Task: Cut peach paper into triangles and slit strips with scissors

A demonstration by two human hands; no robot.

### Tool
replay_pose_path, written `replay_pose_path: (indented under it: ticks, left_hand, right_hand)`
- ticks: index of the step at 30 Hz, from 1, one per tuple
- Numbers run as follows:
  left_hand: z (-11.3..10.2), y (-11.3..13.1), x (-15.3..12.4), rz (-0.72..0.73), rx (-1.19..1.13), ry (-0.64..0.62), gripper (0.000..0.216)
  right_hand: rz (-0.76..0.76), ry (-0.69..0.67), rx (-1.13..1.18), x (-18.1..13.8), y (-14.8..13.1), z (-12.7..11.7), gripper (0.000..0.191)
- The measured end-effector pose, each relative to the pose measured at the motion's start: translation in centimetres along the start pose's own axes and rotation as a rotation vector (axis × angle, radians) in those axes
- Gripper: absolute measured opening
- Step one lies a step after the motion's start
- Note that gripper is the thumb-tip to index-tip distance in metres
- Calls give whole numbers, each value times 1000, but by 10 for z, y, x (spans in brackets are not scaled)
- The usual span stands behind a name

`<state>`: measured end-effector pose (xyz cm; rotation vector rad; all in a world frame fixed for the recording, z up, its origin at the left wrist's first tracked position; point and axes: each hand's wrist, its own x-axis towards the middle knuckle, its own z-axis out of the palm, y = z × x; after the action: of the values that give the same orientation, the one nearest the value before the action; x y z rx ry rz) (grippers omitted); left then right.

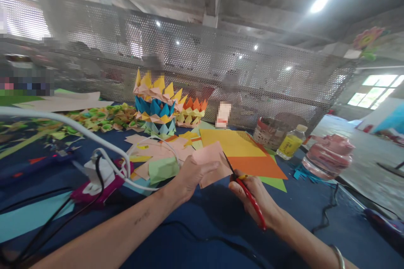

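A sheet of pale pink paper (211, 160) is held above the blue table (214, 214), gripped at its left side between the thumb and fingers of the left hand (189, 176). Red-handled scissors (251, 201) are gripped by the right hand (257, 195), the dark blade set at the pink paper's right edge. Behind, a yellow sheet (232, 143) and an orange sheet (259, 167) are laid overlapping. Farther right, a bottle (292, 141) is fitted with a yellow label (287, 146), whose print is too small to be read. A pink jug (328, 155) is placed just beside it. On the left forearm (139, 222) a dark, script-like mark is borne, likewise illegible. At left, plugs are seated in a magenta-and-white power strip (109, 193).
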<state>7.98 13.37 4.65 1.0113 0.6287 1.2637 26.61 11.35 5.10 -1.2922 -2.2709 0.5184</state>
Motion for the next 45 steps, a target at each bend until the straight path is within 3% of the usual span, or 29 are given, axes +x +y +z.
replay_pose_path:
  ticks: [17, 21, 26, 34, 45]
  left_hand:
    - [-1, -2, 2, -60, 3, 42, 39]
    - [-1, -2, 2, -57, 17, 40, 33]
    - [0, -4, 1, -55, 15, 8, 33]
    - [2, -5, 0, -40, 5, -27, 29]
    - [5, -6, -2, -86, -14, -48, 45]
  right_hand:
    - [38, 89, -31, 0, 1, 11, 50]
    - [-13, 71, -93, 1, -3, 5, 51]
    - [24, -7, -11, -1, -7, 1, 53]
    - [61, -5, 59, -2, -9, 1, 50]
    - [55, 10, 58, -3, -6, 2, 46]
